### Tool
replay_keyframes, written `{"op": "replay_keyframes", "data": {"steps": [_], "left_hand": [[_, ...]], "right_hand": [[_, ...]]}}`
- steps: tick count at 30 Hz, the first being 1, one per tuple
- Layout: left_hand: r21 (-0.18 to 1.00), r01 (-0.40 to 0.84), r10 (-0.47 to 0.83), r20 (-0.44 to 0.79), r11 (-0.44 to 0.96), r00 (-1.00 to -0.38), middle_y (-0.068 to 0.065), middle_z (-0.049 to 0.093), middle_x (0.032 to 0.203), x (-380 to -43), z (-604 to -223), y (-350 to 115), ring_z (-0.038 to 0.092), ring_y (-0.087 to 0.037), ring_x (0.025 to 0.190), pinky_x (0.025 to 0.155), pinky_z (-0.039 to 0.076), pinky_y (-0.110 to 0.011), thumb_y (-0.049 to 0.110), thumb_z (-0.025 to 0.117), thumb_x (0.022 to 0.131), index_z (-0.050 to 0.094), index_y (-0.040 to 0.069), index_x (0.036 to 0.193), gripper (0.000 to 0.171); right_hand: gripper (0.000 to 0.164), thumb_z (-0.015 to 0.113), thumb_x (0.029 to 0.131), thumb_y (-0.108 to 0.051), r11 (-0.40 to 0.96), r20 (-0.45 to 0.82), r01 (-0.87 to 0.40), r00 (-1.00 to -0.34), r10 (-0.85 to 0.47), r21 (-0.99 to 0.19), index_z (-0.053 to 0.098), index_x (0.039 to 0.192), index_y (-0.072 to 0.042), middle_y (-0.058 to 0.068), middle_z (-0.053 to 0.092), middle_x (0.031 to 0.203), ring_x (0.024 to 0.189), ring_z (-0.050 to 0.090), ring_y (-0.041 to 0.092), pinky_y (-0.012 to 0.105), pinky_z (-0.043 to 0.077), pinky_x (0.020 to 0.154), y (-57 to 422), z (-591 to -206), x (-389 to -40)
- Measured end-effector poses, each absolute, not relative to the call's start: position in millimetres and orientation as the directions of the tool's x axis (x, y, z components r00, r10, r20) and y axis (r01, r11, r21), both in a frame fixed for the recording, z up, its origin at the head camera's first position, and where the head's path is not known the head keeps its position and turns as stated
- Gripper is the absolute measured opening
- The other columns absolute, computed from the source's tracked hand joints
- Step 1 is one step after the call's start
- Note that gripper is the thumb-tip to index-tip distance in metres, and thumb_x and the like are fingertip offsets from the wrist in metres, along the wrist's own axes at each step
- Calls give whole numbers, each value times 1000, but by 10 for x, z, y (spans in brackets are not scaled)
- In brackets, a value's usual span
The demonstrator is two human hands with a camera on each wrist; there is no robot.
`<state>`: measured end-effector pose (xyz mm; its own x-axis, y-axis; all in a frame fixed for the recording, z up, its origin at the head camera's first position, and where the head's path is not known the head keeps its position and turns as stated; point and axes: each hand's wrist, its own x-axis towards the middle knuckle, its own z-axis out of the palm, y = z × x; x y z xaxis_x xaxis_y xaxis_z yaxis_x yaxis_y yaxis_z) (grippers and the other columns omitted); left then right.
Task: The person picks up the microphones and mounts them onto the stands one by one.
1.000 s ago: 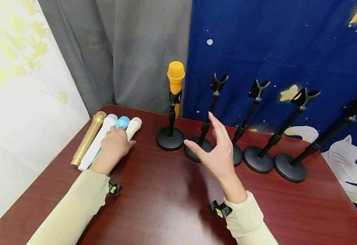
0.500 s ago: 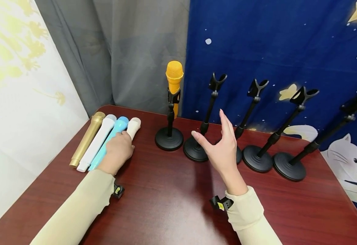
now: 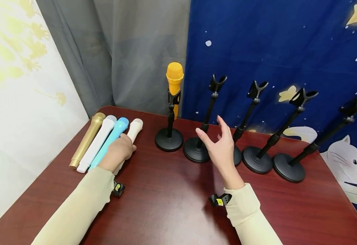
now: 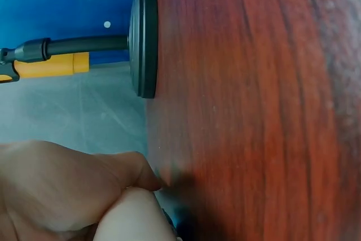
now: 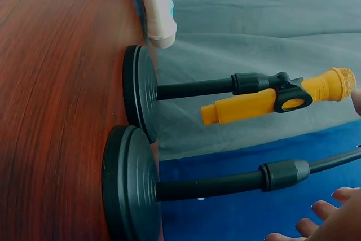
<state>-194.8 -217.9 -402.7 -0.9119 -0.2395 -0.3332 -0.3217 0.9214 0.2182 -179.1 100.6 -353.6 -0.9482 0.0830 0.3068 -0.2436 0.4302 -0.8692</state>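
My left hand (image 3: 120,149) grips the cream microphone (image 3: 134,129) by its handle, at the right end of a row of microphones. In the left wrist view the thumb bends over the pale handle (image 4: 135,218). Beside it lie a blue microphone (image 3: 116,132), a white one (image 3: 100,137) and a gold one (image 3: 89,137). My right hand (image 3: 222,149), thumb and fingers spread with nothing between them, is raised in front of the second black stand (image 3: 196,152), whose clip holds no microphone. A yellow microphone (image 3: 174,76) sits upright in the clip of the first stand (image 3: 169,139).
Farther right, several more black microphone stands with bare clips, such as the one with this round base (image 3: 258,160), line the back of the reddish wooden table (image 3: 166,204). A grey curtain (image 3: 148,51) and a blue printed cloth (image 3: 242,44) hang behind.
My left hand has shifted right, off the blue microphone and onto the cream one, uncovering the blue one. My right hand has moved a little to the right, and its fingers have drawn somewhat closer together.
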Motion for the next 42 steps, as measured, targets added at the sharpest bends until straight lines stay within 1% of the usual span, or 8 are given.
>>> {"op": "replay_keyframes", "data": {"steps": [3, 8, 16, 20, 24, 28, 37, 42], "left_hand": [[256, -299, -213, -316, 919, -925, -34, 62, 116, -1921, -4017, -2199, 67, -39, 100, 86, 56, -52, 30, 52, 103, 14, -24, 145, 78], [342, -239, -169, -221, 909, -960, -31, 62, 101, -1849, -3907, -2239, 67, -38, 88, 76, 56, -48, 26, 49, 103, 27, -25, 135, 65], [415, -153, -95, -157, 897, -983, -35, 60, 104, -1751, -3678, -2108, 66, -44, 95, 84, 56, -51, 33, 45, 104, 40, -25, 125, 61], [480, -113, -67, -112, 870, -991, -31, 61, 99, -1699, -3622, -2022, 65, -39, 86, 77, 55, -46, 39, 43, 104, 47, -19, 117, 60], [533, -85, -57, -69, 842, -996, -20, 60, 87, -1629, -3570, -1953, 62, -29, 71, 62, 50, -35, 44, 43, 104, 55, -9, 103, 55], [584, -80, -50, -67, 808, -996, -15, 60, 84, -1561, -3512, -1867, 61, -24, 67, 58, 48, -31, 51, 41, 104, 56, -1, 96, 55], [667, -50, -28, -44, 744, -999, -13, 63, 91, -1426, -3409, -1722, 62, -20, 72, 63, 50, -29, 57, 42, 103, 55, 0, 110, 58], [746, 11, -3, 18, 666, -1000, -11, 67, 86, -1407, -3427, -1659, 66, -16, 65, 63, 54, -30, 57, 45, 103, 50, 1, 122, 59]], "right_hand": [[83, 76, 88, -48, 425, 294, -234, -952, 80, -874, 38, 156, -22, 2, 42, 160, 149, 39, 23, 49, 39, 119, 1014, -3570, -1802], [80, 75, 89, -48, 411, 298, -245, -952, 71, -878, 38, 156, -21, 6, 43, 159, 147, 42, 25, 51, 40, 117, 1021, -3592, -1846], [65, 70, 96, -36, 319, 306, -271, -950, 64, -908, 45, 152, -15, 8, 50, 154, 140, 53, 27, 47, 43, 115, 999, -3654, -1979], [59, 65, 100, -35, 310, 278, -245, -958, 66, -918, 46, 151, -15, 11, 53, 151, 137, 55, 30, 44, 45, 114, 973, -3692, -2043], [54, 60, 102, -37, 360, 268, -230, -962, 59, -904, 48, 149, -15, 13, 59, 146, 133, 59, 28, 43, 47, 113, 943, -3711, -2088], [44, 55, 105, -35, 377, 293, -253, -955, 52, -891, 54, 144, -14, 12, 66, 137, 127, 64, 24, 42, 49, 110, 912, -3720, -2127], [31, 47, 108, -36, 464, 393, -327, -918, 50, -823, 64, 116, -11, 10, 76, 104, 99, 74, 24, 41, 56, 97, 846, -3813, -2186], [29, 46, 108, -38, 484, 416, -349, -909, 35, -803, 63, 111, -15, 7, 75, 100, 95, 74, 21, 41, 57, 92, 809, -3863, -2165]]}}
